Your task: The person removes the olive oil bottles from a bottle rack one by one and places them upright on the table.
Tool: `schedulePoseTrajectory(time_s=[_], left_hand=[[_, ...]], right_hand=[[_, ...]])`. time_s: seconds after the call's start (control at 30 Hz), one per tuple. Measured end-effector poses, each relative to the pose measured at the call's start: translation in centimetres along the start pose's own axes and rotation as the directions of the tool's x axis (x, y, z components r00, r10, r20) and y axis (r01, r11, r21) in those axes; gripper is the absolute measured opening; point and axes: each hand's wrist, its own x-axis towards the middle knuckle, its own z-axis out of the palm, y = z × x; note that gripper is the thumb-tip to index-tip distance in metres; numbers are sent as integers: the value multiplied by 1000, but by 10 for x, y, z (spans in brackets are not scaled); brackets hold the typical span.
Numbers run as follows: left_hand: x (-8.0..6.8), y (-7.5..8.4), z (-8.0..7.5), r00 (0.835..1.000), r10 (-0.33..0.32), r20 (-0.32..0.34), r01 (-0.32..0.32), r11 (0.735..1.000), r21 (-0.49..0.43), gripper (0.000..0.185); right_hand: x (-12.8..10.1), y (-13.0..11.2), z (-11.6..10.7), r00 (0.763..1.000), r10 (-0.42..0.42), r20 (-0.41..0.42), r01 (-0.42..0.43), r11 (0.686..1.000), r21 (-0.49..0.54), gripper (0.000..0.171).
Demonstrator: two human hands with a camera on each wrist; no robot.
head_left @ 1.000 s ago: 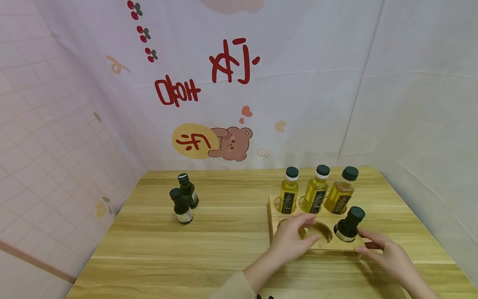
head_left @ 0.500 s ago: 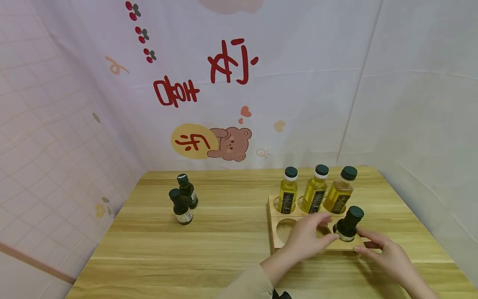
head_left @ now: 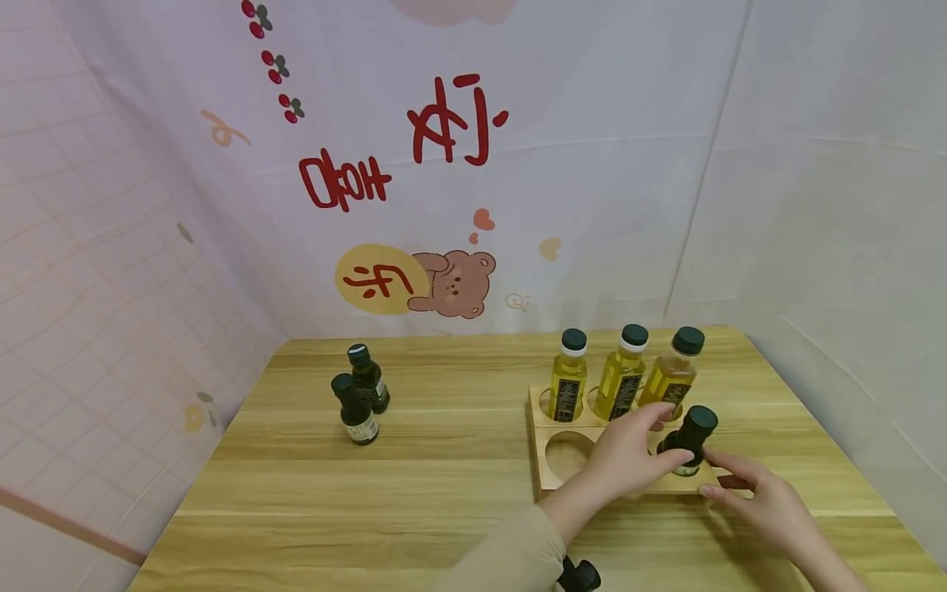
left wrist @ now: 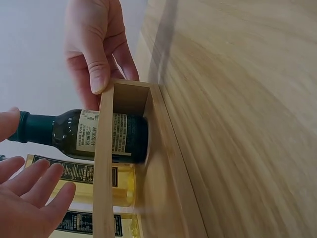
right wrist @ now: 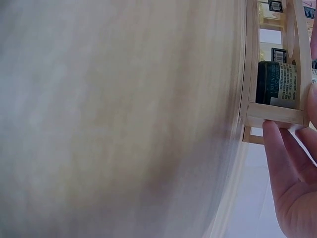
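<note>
On the table [head_left: 444, 485]: everything below is placed relative to the wooden rack [head_left: 551, 481], which sits toward the right half.
Rack: two rows of round holes; the front left hole shows bare, the front middle one is hidden behind the left hand.
Back row of the rack: three yellow oil bottles [head_left: 625, 374], upright, side by side.
Front right hole of the rack: dark bottle [head_left: 688, 440], green cap, standing in its slot. Left wrist view shows its base down inside the frame [left wrist: 119, 136].
Left of the rack, well apart: two more dark bottles [head_left: 358, 395] standing together.
Left hand [head_left: 639, 448]: fingers spread and relaxed, right at the dark bottle's neck, not closed round it yet as far as I can tell.
Right hand [head_left: 762, 497]: fingers straight, tips pressing the rack's front right corner [right wrist: 275, 116], looks like steadying it.
Step, my guess: reaching for the slotted dark bottle.
Next move needs: fingers closing on the neck, then a straight lift so it clears the hole.
</note>
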Motion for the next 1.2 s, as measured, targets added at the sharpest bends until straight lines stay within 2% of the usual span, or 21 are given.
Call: schedulePoseTrajectory(time_s=[0.33,0.67,0.97,1.2], left_hand=[[12,8,7,1000,-12,-2,12,994,-108,63],[13,11,12,999,-17,-33,14,995,-95,63],[13,11,16,999,23,-48,-31,987,-157,57],[16,12,18,997,15,-73,-28,984,-175,53]], right_hand=[[1,-1,-1,1000,-3,-2,3,999,-33,54],[0,-1,-2,1000,3,12,-2,1000,-20,54],[-2,-2,-2,999,38,38,-39,999,16,62],[-2,-3,-3,998,49,51,-50,998,31,64]])
